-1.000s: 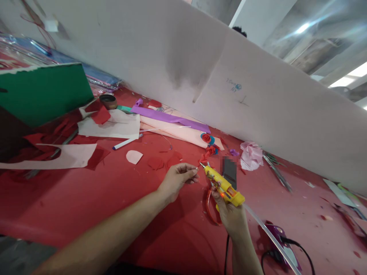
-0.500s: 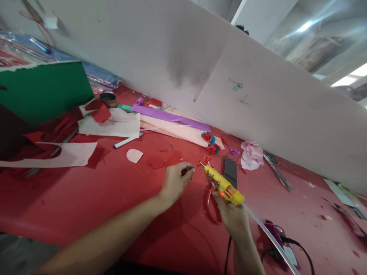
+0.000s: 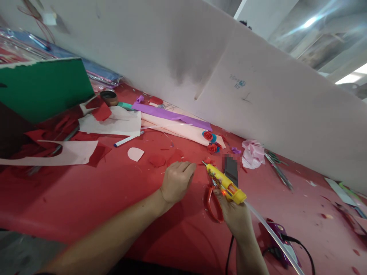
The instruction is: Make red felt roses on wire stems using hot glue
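My right hand (image 3: pixel 233 212) is closed around the handle of a yellow hot glue gun (image 3: pixel 225 183), with a long clear glue stick (image 3: pixel 272 235) coming out of its back end. The gun's metal nozzle points left toward my left hand (image 3: pixel 177 181). That hand is closed, its back turned to the camera; whatever its fingertips hold is hidden. Pliers with red handles (image 3: pixel 213 206) lie beside the gun. Just beyond my left hand are red paper petals (image 3: pixel 174 156). Two red paper roses with blue edges (image 3: pixel 209 136) lie farther back.
A dark phone (image 3: pixel 231 170) lies behind the gun. Crumpled pink paper (image 3: pixel 252 154) and scissors (image 3: pixel 278 170) are to the right. A purple power strip (image 3: pixel 282 240) sits at the lower right. White paper (image 3: pixel 114 121), a marker (image 3: pixel 128 138) and a green board (image 3: pixel 48 89) lie left. A pale partition (image 3: pixel 160 49) rises behind.
My left hand has rolled over, so its back now faces up and its fingertips are hidden. The glue gun stays in my right hand, almost still. The view has shifted slightly.
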Motion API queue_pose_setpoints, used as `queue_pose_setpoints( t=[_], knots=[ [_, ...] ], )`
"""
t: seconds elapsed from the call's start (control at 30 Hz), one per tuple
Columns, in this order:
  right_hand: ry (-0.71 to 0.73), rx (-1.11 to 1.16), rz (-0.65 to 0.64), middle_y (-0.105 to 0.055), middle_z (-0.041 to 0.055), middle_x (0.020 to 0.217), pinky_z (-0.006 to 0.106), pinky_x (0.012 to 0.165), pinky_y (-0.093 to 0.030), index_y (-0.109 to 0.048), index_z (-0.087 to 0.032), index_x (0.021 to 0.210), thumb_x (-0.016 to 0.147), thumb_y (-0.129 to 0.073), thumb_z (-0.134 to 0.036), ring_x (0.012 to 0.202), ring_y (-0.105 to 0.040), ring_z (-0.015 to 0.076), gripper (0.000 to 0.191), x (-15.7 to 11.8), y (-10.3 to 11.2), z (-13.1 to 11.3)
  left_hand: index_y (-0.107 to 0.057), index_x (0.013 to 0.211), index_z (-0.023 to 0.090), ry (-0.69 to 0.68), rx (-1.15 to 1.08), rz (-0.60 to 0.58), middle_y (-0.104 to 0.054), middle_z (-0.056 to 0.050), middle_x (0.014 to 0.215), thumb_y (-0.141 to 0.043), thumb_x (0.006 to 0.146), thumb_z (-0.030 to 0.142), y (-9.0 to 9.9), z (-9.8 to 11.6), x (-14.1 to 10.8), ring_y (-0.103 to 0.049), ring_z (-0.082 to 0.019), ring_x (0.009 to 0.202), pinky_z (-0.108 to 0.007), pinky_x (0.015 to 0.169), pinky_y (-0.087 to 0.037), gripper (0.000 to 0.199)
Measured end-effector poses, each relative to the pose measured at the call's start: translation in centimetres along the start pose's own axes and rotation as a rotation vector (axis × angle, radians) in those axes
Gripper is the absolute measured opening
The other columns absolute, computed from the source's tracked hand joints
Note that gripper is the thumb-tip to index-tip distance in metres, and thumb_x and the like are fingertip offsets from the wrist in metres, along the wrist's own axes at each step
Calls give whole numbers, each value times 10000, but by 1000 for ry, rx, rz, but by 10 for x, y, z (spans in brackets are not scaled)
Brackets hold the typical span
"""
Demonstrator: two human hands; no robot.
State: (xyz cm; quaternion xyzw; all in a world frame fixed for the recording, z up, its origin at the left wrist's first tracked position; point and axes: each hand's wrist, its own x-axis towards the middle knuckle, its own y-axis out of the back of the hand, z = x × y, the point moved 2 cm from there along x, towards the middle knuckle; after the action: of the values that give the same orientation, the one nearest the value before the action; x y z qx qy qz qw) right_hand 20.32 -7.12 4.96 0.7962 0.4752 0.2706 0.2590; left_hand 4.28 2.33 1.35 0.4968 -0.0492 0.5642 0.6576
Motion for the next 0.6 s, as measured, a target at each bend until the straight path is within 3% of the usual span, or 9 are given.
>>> queue_pose_setpoints(
  t=[0.1,0.27,0.6],
  knots=[
    [-35,-2,8,-739,85,747,284,586,-564,-698,-155,851,774,-598,-509,678,-705,242,376,0,2,0,-638,959,148,-67,80,6,-686,-94,820,-441,898,159,-1,-1,1,-616,-199,742,-320,684,-462,207],
    [-4,-5,33,-749,92,796,302,630,-575,-700,-164,875,775,-595,-495,723,-712,252,361,-2,3,-1,-634,939,172,43,26,-5,-682,-78,834,-451,893,140,-2,-3,2,-613,-181,744,-297,692,-466,191],
    [-8,-20,10,-732,72,688,283,545,-559,-692,-176,781,763,-584,-521,616,-694,237,362,-5,0,-2,-636,933,155,-18,66,26,-693,-84,827,-432,905,154,0,-1,1,-612,-187,722,-307,675,-459,205]
  ],
)
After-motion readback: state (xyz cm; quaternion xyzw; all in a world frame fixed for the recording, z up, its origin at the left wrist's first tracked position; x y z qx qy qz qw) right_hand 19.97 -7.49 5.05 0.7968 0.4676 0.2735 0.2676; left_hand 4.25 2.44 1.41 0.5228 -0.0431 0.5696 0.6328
